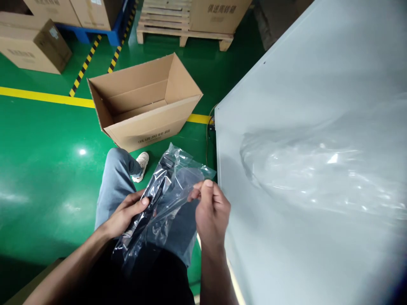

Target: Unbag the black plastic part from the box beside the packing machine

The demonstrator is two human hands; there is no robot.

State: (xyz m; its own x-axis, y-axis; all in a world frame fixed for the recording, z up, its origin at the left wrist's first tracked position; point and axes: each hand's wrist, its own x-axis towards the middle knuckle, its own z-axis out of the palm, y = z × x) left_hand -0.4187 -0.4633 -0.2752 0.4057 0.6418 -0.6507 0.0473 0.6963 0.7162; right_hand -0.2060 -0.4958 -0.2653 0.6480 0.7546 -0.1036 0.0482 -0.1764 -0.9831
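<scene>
A dark, long item in a clear plastic bag point(159, 186) lies slanted above my lap. My left hand point(129, 210) is wrapped round its left side, with the thumb on top. The bag's loose right part is pinched between the thumb and fingers of my right hand point(211, 207), near the edge of the grey table. Plastic film covers the dark item, so its exact shape cannot be told.
An open cardboard box point(149, 123) stands on the green floor ahead. Clear plastic sheeting point(318, 173) lies on the grey table point(286, 254) at the right. Farther back are a wooden pallet point(163, 21), a blue pallet point(113, 37) and closed cartons point(34, 46).
</scene>
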